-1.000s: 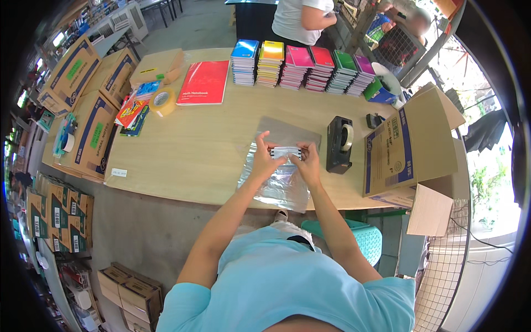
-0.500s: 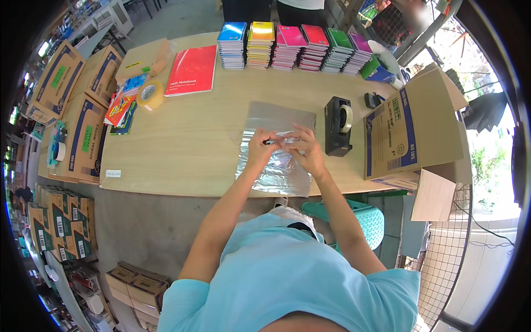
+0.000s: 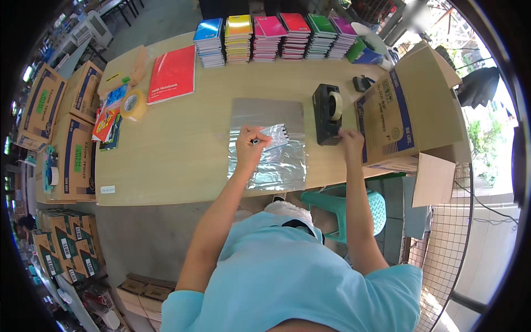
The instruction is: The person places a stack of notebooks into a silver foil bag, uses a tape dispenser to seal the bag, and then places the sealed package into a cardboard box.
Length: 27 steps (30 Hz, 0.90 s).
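My left hand (image 3: 250,146) is closed on a small spiral notepad (image 3: 276,134), with black coils along its right edge and what looks like shiny clear wrap around it. A small dark bit shows at the fingers; its kind is unclear. Underneath lies a flat sheet of clear plastic film (image 3: 282,171). At the near end of a black tape dispenser (image 3: 325,113), my right hand (image 3: 352,145) has its fingers pinched together. Whether tape is between them is too small to see. The dispenser carries a roll of clear tape (image 3: 335,106).
Several stacks of coloured notebooks (image 3: 268,47) line the far edge. A red notebook (image 3: 172,74), a wide tape roll (image 3: 133,105) and colourful booklets (image 3: 107,124) lie left. An open cardboard box (image 3: 387,113) stands right; a green stool (image 3: 370,207) is below the table edge.
My right hand has left the notepad and moved right to the tape dispenser. My left hand keeps hold of the notepad over the film. The view has shifted slightly.
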### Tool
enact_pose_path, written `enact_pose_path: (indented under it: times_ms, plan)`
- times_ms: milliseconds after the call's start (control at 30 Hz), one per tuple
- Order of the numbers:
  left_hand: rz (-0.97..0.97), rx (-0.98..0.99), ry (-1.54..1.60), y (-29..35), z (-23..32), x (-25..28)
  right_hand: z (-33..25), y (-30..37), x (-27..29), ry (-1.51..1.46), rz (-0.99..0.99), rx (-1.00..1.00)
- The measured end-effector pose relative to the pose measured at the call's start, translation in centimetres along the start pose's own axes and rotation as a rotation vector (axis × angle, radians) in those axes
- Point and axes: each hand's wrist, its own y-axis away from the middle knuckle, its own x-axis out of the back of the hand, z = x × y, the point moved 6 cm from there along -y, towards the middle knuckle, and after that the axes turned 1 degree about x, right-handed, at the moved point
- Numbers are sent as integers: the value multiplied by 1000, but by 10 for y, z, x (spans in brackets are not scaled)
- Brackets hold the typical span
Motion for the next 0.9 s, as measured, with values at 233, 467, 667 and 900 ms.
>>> enact_pose_path:
  times_ms: [233, 467, 667, 900]
  plan:
    - [-37, 0, 7, 0, 8, -10, 42, 90, -51, -1208, 113, -981]
    - [-62, -81, -33, 4, 8, -7, -169, 115, -82, -672, -271, -322]
    - [-156, -37, -64, -8, -64, 0, -100, 129, -138, -100, -189, -321]
    - [-213, 188, 97, -29, -14, -19, -100, 122, -141, -421, 67, -65]
